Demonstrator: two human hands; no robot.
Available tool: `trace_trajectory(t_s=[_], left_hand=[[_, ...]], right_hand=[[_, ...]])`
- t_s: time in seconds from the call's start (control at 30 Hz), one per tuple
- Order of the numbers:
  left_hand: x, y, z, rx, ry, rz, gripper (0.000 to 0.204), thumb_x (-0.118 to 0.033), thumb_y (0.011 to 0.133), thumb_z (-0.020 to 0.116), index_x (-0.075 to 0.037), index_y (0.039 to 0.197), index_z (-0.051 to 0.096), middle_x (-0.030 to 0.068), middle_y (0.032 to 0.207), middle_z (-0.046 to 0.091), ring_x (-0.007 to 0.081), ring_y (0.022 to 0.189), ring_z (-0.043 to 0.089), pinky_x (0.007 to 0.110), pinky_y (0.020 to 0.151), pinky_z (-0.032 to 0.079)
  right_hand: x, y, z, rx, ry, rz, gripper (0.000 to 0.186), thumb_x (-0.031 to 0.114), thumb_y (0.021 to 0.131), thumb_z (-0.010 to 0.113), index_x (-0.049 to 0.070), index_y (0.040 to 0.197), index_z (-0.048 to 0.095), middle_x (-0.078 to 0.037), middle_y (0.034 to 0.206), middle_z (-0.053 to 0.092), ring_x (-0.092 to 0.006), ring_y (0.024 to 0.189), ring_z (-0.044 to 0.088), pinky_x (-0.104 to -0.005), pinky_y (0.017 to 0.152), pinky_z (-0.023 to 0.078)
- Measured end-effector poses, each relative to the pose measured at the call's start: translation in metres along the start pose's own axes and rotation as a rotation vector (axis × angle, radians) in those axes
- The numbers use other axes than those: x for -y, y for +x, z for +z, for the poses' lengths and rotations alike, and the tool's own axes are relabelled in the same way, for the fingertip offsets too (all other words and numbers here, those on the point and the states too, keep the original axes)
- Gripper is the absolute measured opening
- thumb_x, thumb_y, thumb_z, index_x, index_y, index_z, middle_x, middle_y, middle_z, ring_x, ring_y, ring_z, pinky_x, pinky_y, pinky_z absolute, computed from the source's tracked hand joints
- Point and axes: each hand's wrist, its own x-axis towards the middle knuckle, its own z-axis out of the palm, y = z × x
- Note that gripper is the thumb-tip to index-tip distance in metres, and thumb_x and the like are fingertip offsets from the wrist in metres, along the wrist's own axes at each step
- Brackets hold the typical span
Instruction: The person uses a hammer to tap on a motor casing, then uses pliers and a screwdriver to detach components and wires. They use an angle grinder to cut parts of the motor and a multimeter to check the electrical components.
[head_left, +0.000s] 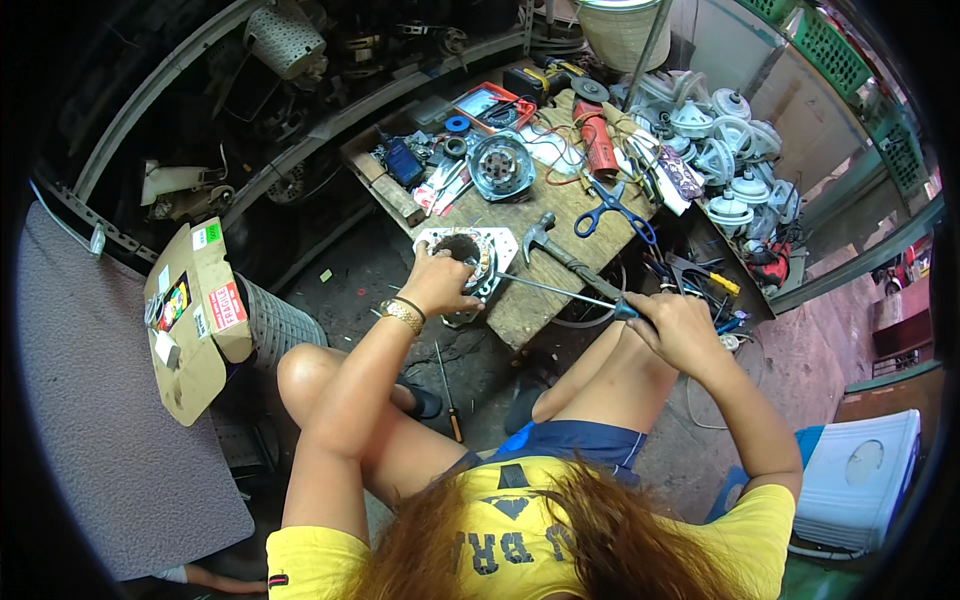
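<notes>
My left hand (442, 282) grips a motor part (497, 243), a pale metal housing with a ring of windings around a dark round opening. Its fingers reach over the rim into that opening, and their tips are partly hidden. My right hand (685, 332) is closed around the dark handle of a long screwdriver (556, 290). The thin shaft points left, and its tip meets the right side of the housing. Under the shaft, a hammer (572, 262) lies on the wooden bench (530, 315), its handle running toward my right hand.
Blue-handled scissors (612, 212), a red angle grinder (596, 140) and a round motor part (502, 166) lie on the bench. White plastic parts (735, 135) are heaped at right. Another screwdriver (453, 405) lies on the floor. A cardboard box (200, 360) stands at left.
</notes>
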Motion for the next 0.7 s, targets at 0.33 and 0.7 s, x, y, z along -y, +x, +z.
trace_trajectory(t_s=[0.33, 0.7], left_hand=[[0.001, -0.003, -0.002, -0.027, -0.025, 0.028, 0.045, -0.052, 0.069, 0.076, -0.012, 0.088, 0.070, 0.0065, 0.080, 0.068, 0.0281, 0.100, 0.060, 0.061, 0.098, 0.027], [-0.001, 0.000, 0.000, -0.136, 0.012, 0.150, 0.038, -0.047, 0.061, 0.081, -0.013, 0.072, 0.068, 0.0042, 0.071, 0.063, 0.0234, 0.090, 0.060, 0.056, 0.092, 0.035]], right_hand=[[0.021, 0.036, -0.040, 0.220, -0.209, -0.118, 0.041, 0.027, 0.076, 0.073, 0.006, 0.109, 0.062, -0.014, 0.079, 0.066, -0.0341, 0.073, 0.066, -0.0436, 0.064, 0.053], [-0.039, 0.003, 0.035, 0.348, 0.330, -0.007, 0.050, 0.013, 0.068, 0.072, 0.006, 0.116, 0.062, -0.018, 0.082, 0.066, -0.0309, 0.077, 0.066, -0.0377, 0.070, 0.051]])
